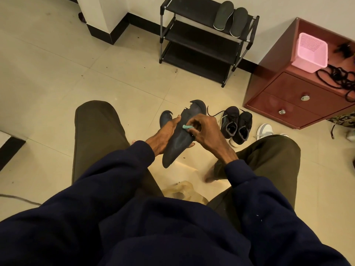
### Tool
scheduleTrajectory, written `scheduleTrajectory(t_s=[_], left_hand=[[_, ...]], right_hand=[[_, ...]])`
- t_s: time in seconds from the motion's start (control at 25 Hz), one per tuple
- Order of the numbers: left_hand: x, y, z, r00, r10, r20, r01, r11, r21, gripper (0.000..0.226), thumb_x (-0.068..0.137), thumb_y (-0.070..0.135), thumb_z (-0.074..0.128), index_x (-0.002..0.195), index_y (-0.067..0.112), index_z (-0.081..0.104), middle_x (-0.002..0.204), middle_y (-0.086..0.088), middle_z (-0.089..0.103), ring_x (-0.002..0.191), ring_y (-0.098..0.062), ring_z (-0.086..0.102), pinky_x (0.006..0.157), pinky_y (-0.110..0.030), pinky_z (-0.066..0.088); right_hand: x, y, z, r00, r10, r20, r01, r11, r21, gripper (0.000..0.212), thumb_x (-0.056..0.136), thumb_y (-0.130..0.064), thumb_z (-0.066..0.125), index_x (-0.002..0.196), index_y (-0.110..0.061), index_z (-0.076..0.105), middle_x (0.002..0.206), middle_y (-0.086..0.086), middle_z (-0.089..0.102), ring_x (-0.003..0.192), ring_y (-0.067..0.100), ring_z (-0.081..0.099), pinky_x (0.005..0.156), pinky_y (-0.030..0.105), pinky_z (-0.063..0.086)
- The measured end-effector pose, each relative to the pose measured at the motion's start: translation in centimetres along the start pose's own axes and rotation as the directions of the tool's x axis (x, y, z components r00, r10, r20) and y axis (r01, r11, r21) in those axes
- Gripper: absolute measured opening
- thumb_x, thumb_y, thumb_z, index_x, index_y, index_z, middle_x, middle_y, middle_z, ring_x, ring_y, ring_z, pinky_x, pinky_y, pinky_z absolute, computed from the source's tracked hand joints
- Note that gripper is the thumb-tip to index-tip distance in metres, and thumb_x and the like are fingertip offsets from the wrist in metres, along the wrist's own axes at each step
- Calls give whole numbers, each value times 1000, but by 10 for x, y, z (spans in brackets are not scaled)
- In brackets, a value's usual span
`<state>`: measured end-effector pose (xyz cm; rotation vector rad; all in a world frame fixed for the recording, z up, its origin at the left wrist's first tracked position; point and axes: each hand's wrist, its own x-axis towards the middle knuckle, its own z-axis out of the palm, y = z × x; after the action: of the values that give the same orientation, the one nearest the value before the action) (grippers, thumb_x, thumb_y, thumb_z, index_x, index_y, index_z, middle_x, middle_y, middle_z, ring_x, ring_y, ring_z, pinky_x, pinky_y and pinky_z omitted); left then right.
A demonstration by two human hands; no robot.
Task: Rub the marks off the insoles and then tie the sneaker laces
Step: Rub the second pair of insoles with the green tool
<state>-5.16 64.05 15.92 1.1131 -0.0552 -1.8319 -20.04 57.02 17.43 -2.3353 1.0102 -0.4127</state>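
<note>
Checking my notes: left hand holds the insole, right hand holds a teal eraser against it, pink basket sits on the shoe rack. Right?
No. In the head view the pink basket sits on the red cabinet, not the shoe rack. The rest holds.

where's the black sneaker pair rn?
Head view, right of centre: the black sneakers stand side by side on the floor, just beyond the right hand pinching the teal eraser, between the held insole and the red cabinet.

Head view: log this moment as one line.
step: rubbing insole | left hand: holds insole | right hand: pinches teal piece against it | sneakers: on floor, lace loose
</note>
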Motion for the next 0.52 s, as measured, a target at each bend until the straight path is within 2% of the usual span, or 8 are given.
scheduleTrajectory(t_s=[0.08, 0.16, 0.28, 0.36, 0.44, 0.52], left_hand=[[0, 0, 1, 1000, 3, -8, -3, 1000, -2, 48, 106, 50, 41, 133, 13, 59, 115, -12, 71, 89, -24, 73, 76, -38, 62], [-1, -1, 1, 1000, -8, -14, 8, 1000, 3, 51, 105, 51, 43, 135, 12, 59, 114, -13, 72, 90, -27, 73, 78, -40, 60], [-2, 0, 2, 1000, -21, 0, 21, 999, 30, 51, 105, 54, 41, 129, 13, 61, 126, -20, 68, 97, -32, 71, 86, -43, 56], [-3, 0, 3, 1000, -20, -15, 20, 999, 38, 51, 105, 53, 41, 128, 12, 61, 120, -19, 70, 92, -31, 70, 81, -42, 57], [-2, -1, 3, 999, -29, -36, 30, 999, 37, 49, 104, 52, 45, 128, 12, 61, 110, -15, 70, 85, -27, 69, 75, -40, 57], [-2, -2, 3, 998, -23, -52, 24, 999, 25, 49, 104, 52, 47, 127, 11, 61, 107, -13, 70, 83, -26, 69, 75, -39, 56]], right_hand=[[-2, -3, 3, 994, -51, 96, 53, 998, -16, 8, 86, -10, 79, 92, -14, 74, 86, -6, 65, 71, 1, 58, 63, 9, 43], [4, 3, 1, 1000, -15, 6, 15, 998, -64, 7, 87, -9, 77, 89, -14, 73, 86, -4, 64, 69, 3, 55, 62, 10, 41], [10, 15, -5, 985, 86, -152, -101, 990, -94, 5, 90, -12, 75, 88, -15, 71, 87, -1, 65, 74, 10, 56, 64, 23, 49], [5, 10, -3, 994, 62, -85, -67, 996, -56, 3, 91, -13, 75, 92, -14, 73, 89, -1, 67, 72, 7, 59, 62, 19, 50], [-1, 1, 2, 996, 2, 90, 0, 1000, -25, 4, 90, -12, 76, 94, -12, 76, 88, -2, 69, 70, 3, 60, 60, 13, 49], [-1, -1, 5, 990, -39, 133, 47, 997, -58, 5, 88, -9, 75, 91, -13, 75, 85, -3, 69, 70, 2, 59, 60, 17, 49]])
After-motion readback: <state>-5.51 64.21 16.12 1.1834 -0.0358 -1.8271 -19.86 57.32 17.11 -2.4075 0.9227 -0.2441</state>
